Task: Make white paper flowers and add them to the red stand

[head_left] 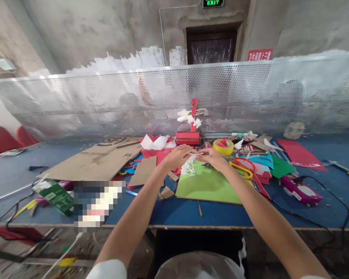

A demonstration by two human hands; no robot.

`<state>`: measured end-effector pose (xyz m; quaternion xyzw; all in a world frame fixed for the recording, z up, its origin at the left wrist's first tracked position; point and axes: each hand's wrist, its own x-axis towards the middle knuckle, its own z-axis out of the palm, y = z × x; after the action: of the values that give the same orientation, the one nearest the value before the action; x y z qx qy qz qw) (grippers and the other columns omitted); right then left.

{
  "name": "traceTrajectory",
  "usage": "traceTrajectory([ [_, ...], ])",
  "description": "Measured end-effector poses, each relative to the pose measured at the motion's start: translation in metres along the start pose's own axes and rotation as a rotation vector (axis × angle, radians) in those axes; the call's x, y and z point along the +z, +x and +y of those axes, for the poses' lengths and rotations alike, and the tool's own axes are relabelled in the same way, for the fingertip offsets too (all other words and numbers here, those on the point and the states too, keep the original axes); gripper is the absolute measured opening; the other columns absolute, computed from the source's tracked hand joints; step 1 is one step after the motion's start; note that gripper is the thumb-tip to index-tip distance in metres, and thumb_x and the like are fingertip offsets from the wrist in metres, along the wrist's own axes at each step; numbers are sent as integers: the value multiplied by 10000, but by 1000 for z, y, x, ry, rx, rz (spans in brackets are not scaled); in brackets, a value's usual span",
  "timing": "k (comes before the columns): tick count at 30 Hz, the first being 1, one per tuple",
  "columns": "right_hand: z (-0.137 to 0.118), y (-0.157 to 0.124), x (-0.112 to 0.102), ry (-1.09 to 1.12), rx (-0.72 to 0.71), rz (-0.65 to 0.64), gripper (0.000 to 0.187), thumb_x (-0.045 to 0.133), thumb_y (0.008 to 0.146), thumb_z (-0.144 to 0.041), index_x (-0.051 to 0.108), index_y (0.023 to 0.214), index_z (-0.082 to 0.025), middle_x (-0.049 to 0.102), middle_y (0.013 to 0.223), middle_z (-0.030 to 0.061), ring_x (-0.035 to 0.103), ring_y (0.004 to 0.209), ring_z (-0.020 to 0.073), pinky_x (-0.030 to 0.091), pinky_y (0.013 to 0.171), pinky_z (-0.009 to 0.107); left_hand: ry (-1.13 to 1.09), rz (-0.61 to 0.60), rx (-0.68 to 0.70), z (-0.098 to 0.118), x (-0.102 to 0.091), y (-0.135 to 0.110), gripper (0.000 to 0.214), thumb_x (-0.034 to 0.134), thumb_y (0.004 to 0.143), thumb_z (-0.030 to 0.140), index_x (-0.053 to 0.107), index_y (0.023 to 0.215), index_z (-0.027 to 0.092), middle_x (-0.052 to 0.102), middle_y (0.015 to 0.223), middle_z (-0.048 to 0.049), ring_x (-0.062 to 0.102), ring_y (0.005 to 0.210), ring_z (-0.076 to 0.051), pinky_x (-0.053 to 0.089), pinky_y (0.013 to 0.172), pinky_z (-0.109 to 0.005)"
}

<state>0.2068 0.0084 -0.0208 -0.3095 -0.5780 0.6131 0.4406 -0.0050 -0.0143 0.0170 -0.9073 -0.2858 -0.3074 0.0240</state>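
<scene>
Above the far left corner of a lime-green sheet (212,186), my left hand (180,154) and my right hand (212,157) meet over a thin white paper strip (195,154). The fingers of both hands are pinched on it, close together. Just below them, a bunch of small curly white paper pieces (188,167) lies on the sheet's edge. Behind my hands stands a red cardboard figure (187,137) with a box-like base, a hooked upright and white tufts on thin sticks. Scissors with yellow and red-orange handles (244,170) lie beside my right forearm.
A large cardboard sheet (95,159) covers the left side. Yellow tape (223,147), coloured paper (299,153) and a purple device (301,190) with a black cable lie right. A green box (56,197) sits front left. A perforated metal screen (104,104) runs along the back.
</scene>
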Motion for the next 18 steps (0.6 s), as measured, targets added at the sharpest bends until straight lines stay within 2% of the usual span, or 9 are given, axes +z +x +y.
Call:
traceTrajectory([
  [8, -1, -1, 1, 3, -20, 50, 299, 887, 588, -265, 733, 815, -147, 750, 802, 46, 721, 756, 139, 591, 826, 259, 12, -47, 20, -1, -1, 0, 298, 443, 943, 167, 665, 1133, 227, 691, 1115, -48, 599, 1065, -187, 448, 983, -372],
  [13, -8, -4, 3, 87, -17, 43, 287, 897, 560, -259, 730, 770, -159, 747, 823, 38, 721, 792, 152, 584, 866, 269, -129, 63, -20, 10, -10, -1, 338, 464, 954, 237, 568, 1274, 213, 595, 1271, -108, 526, 1224, -218, 409, 1064, -401],
  [16, -9, -4, 2, 138, -28, 14, 286, 892, 565, -254, 725, 783, -174, 748, 899, 35, 719, 845, 161, 583, 877, 271, -226, 44, -37, 14, -11, 0, 465, 576, 911, 316, 486, 1359, 230, 517, 1369, -127, 465, 1302, -246, 394, 1088, -415],
  [18, -9, -4, 1, 162, -33, -4, 273, 883, 577, -239, 720, 788, -181, 745, 915, 26, 718, 852, 156, 584, 872, 267, -249, 23, -51, 14, -7, 2, 539, 662, 854, 327, 484, 1355, 241, 516, 1365, -125, 489, 1270, -253, 414, 1065, -416],
])
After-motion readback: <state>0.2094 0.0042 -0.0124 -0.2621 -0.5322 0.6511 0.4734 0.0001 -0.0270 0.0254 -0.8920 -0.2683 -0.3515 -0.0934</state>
